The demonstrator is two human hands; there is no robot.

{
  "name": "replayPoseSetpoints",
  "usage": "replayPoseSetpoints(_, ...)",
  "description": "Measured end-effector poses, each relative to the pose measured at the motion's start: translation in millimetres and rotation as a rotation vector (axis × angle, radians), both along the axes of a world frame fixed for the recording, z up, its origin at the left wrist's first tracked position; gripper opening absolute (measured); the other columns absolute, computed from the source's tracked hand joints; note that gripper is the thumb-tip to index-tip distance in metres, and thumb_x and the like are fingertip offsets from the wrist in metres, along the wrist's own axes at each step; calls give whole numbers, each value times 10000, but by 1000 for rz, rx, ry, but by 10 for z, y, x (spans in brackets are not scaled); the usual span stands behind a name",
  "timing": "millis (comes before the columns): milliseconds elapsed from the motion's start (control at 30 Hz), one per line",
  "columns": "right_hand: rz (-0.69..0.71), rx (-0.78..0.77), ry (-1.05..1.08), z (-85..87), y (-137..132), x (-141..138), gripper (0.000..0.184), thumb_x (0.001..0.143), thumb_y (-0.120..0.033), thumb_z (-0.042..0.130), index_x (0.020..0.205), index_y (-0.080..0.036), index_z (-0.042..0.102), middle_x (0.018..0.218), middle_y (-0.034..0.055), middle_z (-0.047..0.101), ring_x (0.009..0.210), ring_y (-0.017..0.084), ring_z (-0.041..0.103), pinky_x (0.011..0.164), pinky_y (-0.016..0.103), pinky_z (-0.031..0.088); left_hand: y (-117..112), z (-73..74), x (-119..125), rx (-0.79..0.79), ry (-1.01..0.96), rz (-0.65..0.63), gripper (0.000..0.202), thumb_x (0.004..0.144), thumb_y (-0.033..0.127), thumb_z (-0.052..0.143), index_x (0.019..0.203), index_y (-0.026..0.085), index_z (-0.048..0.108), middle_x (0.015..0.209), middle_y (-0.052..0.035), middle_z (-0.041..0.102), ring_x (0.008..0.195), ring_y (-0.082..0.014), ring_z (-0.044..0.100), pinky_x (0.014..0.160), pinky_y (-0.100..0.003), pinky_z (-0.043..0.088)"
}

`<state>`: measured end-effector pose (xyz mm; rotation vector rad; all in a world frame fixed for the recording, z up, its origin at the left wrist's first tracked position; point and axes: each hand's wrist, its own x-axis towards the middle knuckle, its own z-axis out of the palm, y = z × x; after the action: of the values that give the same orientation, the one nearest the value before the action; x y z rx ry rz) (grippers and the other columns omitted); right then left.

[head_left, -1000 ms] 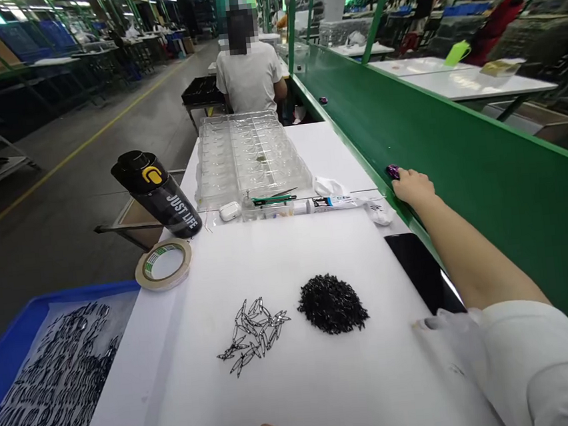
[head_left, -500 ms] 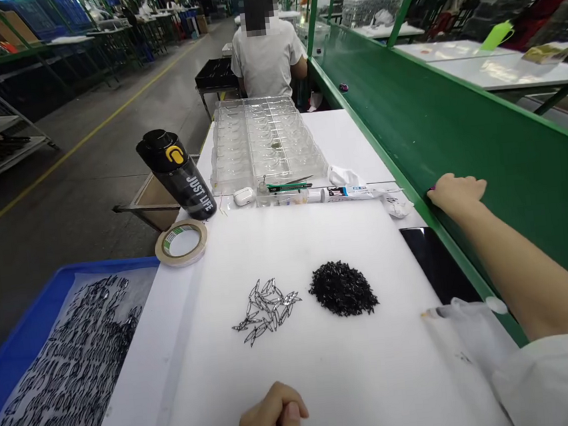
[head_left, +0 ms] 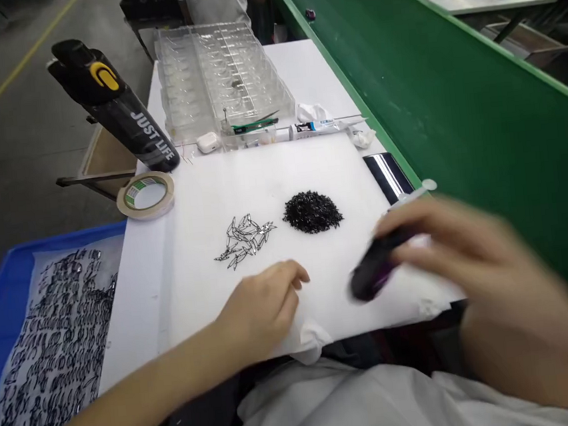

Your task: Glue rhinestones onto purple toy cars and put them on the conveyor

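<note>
Here, right hand (head_left: 501, 279) raised, fingers closed on a blurred dark object (head_left: 374, 270), left hand (head_left: 263, 309) resting, fingers relaxed

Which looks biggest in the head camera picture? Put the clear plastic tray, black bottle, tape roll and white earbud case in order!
1. Clear plastic tray
2. Black bottle
3. Round tape roll
4. White earbud case

Nearness to the camera makes tray and bottle unsure.

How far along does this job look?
Early, it seems. Done: a small cluster of slim clear pieces lies on the white board. In hand: the right hand holds a blurred dark object. Left: the black heap and the crowded blue tray look far larger.
</note>
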<state>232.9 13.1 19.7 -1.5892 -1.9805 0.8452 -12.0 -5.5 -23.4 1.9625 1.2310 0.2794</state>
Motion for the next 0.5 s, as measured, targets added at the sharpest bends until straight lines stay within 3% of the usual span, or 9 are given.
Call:
replayPoseSetpoints(33, 146, -135, 14, -138, -154, -216, 319, 843, -466, 439, 923, -208, 607, 1010, 63, 626, 829, 162, 580, 651, 271, 461, 48, -57, 11, 58, -23, 30, 266, 793, 105, 313, 906, 194, 537, 861, -3, 617, 774, -151, 582, 705, -287, 439)
replayPoseSetpoints(67, 192, -211, 3, -276, -260, -400, 271, 851, -433, 444, 916, -221, 600, 927, 34, 642, 754, 140, 578, 618, 257, 449, 87, -119, 17, 110, -44, 63, 263, 774, 84, 314, 867, 193, 534, 832, 4, 614, 761, -142, 579, 696, -278, 437)
replayPoseSetpoints(167, 28, -221, -194, -589, -371, -671, 310, 870, -451, 409, 881, -201, 592, 690, 12, 625, 636, 149, 566, 570, 264, 397, 131, -272, 6, 214, -80, 85, 221, 795, 108, 329, 859, 190, 524, 808, 6, 607, 741, -136, 565, 679, -274, 438)
replayPoseSetpoints(267, -106, -85, -215, -670, -323, -533, 330, 862, -468, 423, 881, -202, 617, 610, 9, 611, 589, 159, 567, 553, 274, 383, 81, -339, -16, 270, -81, -9, 153, 827, 228, 421, 935, 177, 516, 857, -15, 607, 774, -156, 558, 697, -298, 451)
replayPoseSetpoints(333, -307, 216, -51, -638, -238, -310, 245, 853, -408, 467, 872, -225, 629, 731, 21, 643, 703, 168, 593, 631, 291, 430, 33, -359, -19, 315, -60, -85, 234, 776, 283, 538, 975, 162, 511, 901, -34, 603, 812, -176, 553, 728, -321, 458)
replayPoseSetpoints(400, -540, 518, 148, -609, -101, -63, 171, 821, -336, 536, 952, -261, 618, 1036, 37, 616, 954, 188, 569, 770, 308, 452, -3, -382, -12, 376, -14, -146, 318, 724, 278, 618, 997, 153, 512, 940, -51, 600, 848, -196, 546, 759, -346, 459)
replayPoseSetpoints(433, -595, 547, 247, -610, -18, 49, 244, 797, -314, 575, 1040, -292, 586, 1159, 31, 560, 1059, 194, 527, 830, 310, 447, -14, -397, -9, 405, 8, -162, 331, 717, 262, 635, 1004, 151, 513, 953, -55, 601, 860, -202, 543, 770, -353, 458)
replayPoseSetpoints(500, -563, 313, 408, -643, 151, 223, 446, 757, -333, 628, 1180, -327, 487, 1206, 33, 530, 1112, 198, 507, 880, 330, 449, -23, -425, -6, 452, 35, -174, 312, 721, 225, 647, 997, 152, 520, 947, -53, 608, 855, -201, 543, 766, -350, 461)
